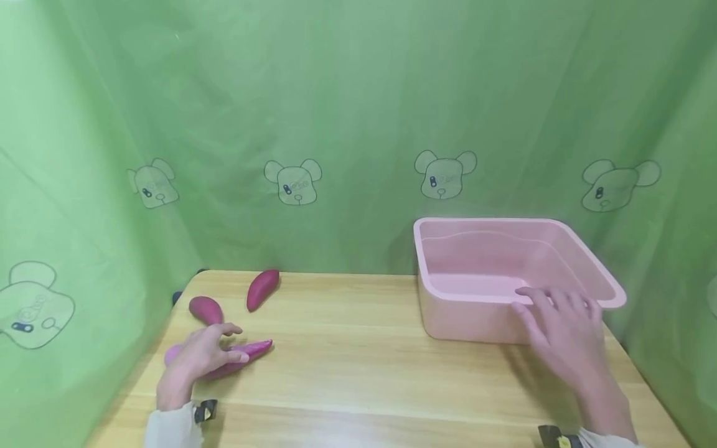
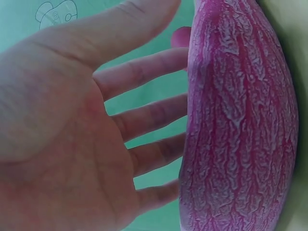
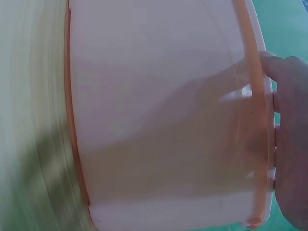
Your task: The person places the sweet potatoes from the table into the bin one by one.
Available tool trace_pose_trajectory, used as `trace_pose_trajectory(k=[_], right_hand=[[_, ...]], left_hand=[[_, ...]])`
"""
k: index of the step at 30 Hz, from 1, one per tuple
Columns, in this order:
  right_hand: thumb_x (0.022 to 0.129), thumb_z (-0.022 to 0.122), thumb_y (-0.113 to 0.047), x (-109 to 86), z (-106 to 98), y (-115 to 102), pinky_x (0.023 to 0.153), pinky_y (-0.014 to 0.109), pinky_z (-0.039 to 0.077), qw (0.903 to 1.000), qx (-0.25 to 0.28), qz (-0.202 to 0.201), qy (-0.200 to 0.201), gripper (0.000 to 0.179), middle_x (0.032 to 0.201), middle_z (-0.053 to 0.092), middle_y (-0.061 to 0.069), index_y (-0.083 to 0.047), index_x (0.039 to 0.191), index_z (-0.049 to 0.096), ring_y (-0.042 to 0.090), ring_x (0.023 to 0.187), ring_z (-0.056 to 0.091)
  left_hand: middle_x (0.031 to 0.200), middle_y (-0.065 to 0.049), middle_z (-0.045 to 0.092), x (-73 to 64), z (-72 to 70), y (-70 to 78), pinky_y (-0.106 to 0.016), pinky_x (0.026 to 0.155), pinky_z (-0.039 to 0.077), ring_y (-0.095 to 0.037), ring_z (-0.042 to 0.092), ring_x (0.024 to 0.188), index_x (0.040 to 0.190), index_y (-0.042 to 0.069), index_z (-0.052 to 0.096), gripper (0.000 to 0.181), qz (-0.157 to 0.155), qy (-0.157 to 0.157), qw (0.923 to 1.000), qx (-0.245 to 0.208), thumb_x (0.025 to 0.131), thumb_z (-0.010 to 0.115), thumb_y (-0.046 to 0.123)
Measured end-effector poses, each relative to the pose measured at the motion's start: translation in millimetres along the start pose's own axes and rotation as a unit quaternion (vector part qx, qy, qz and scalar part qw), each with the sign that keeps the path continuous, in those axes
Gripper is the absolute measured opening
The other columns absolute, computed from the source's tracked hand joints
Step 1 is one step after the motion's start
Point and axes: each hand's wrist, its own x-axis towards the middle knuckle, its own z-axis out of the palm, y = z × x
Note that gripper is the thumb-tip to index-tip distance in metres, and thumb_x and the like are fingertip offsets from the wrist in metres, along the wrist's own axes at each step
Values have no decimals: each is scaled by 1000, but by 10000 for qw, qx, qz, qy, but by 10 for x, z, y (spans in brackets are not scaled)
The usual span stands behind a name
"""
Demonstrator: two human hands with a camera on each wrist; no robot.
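Observation:
My left hand (image 1: 204, 351) is over a long, wrinkled purple sweet potato (image 1: 254, 350), its fingers spread and loosely bent. In the left wrist view the sweet potato (image 2: 240, 120) stands in front of the fingertips, hiding them, and a gap separates it from the palm. A paler purple end (image 1: 172, 354) shows left of the hand. Two more sweet potatoes lie farther back, one (image 1: 206, 309) just beyond the fingers, another (image 1: 263, 290) by the far edge. At the pink bin (image 1: 476, 320), my right hand (image 1: 568, 333) grips the near rim, thumb outside and fingers over the inside.
The bin stands upright at the back right of the wooden table (image 1: 347, 354), its visible floor bare. Green curtains (image 1: 358, 93) printed with bear heads enclose the table at the back and both sides.

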Motion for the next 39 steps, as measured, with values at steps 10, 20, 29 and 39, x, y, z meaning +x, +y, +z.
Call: trace_pose_trajectory(k=[10,20,29,39], right_hand=[[104,56,-38,16,25,40,109,79,13,9999,-35,95,-34,36,126,57,25,-10,126,62,53,120,43],[104,57,-37,29,17,28,111,78,11,9999,27,102,29,33,123,58,23,-11,124,63,52,120,43],[104,56,-37,20,9,8,112,78,10,9999,73,121,0,33,122,58,24,-11,124,63,53,119,43],[105,55,-37,38,-31,-22,111,78,10,9999,74,147,-53,33,122,58,23,-11,124,62,52,118,43]], left_hand=[[121,-19,69,39,6,-13,-68,95,46,-45,63,113,125,8,70,64,-138,-246,9996,9,69,93,30],[110,-9,71,52,1,-4,-83,108,5,-39,64,111,129,9,68,77,-308,-590,9977,113,59,97,21],[111,-10,72,32,-4,-22,-80,111,4,-41,63,110,121,11,69,67,-350,-688,9967,239,59,95,12],[105,-4,69,28,-50,-39,-81,109,15,-37,64,105,122,13,69,60,-284,-677,9969,276,67,92,15]])
